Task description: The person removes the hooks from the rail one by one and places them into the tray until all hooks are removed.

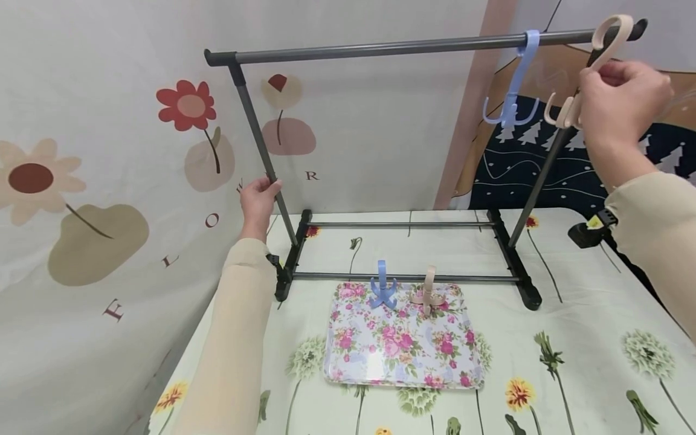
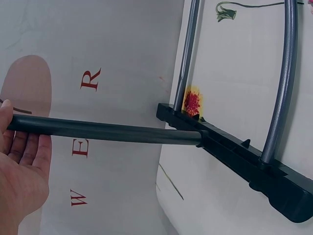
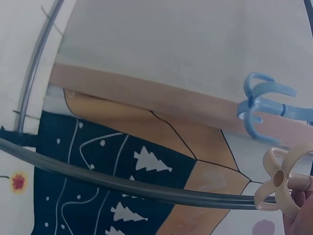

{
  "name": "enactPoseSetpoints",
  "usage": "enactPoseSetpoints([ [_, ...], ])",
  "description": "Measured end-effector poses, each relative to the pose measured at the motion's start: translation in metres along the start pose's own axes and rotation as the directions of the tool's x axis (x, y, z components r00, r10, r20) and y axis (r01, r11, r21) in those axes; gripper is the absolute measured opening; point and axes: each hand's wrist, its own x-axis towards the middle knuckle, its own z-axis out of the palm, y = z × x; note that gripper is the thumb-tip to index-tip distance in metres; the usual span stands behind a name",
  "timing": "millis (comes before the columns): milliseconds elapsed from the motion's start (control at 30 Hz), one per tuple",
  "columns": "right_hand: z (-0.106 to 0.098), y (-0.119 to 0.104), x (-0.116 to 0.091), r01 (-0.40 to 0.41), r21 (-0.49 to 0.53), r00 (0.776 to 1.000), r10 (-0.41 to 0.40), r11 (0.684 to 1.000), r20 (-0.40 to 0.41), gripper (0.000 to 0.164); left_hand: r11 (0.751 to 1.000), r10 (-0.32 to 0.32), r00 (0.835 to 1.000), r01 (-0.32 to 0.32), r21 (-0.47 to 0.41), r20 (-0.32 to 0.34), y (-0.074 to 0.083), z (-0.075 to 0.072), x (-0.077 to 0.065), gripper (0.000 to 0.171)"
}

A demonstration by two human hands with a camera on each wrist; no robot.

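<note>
My left hand point(image 1: 258, 204) grips the left upright post point(image 1: 255, 121) of a small grey garment rack, thumb on one side and fingers behind. At the top right, my right hand point(image 1: 625, 109) pinches a beige multi-prong hook point(image 1: 613, 45), its curved top at the right end of the top bar point(image 1: 380, 48). Whether the curve rests on the bar, I cannot tell. A similar blue hook point(image 1: 513, 90) hangs from the bar just left of it. In the right wrist view, the beige hook's prongs point(image 3: 279, 178) show close to the right post point(image 3: 122, 186).
A flowered tray point(image 1: 402, 347) lies on the floral-print cloth point(image 1: 587, 362). On its far edge lie another blue hook point(image 1: 383, 290) and another beige hook point(image 1: 428, 296). Black feet point(image 1: 516, 260) and two low crossbars point(image 1: 402, 225) form the rack's base. A printed curtain point(image 1: 353, 121) hangs behind.
</note>
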Motion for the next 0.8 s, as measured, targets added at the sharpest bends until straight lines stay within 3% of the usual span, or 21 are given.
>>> enactPoseSetpoints([
  [400, -0.013, 0.031, -0.03, 0.059, -0.001, 0.989, -0.058, 0.998, 0.137, 0.026, 1.0, -0.002, 1.0, 0.002, -0.009, 0.0, 0.0, -0.001, 0.003, 0.039],
  [567, -0.011, 0.039, -0.052, 0.068, 0.031, 0.966, -0.073, 0.997, 0.246, 0.026, 1.0, -0.011, 1.0, 0.011, -0.003, 0.002, -0.001, -0.002, 0.005, 0.04],
  [800, 0.001, 0.045, -0.091, 0.115, -0.037, 0.933, -0.095, 0.993, 0.347, 0.029, 1.0, -0.018, 1.0, 0.018, 0.002, 0.01, -0.004, -0.006, 0.005, 0.042],
])
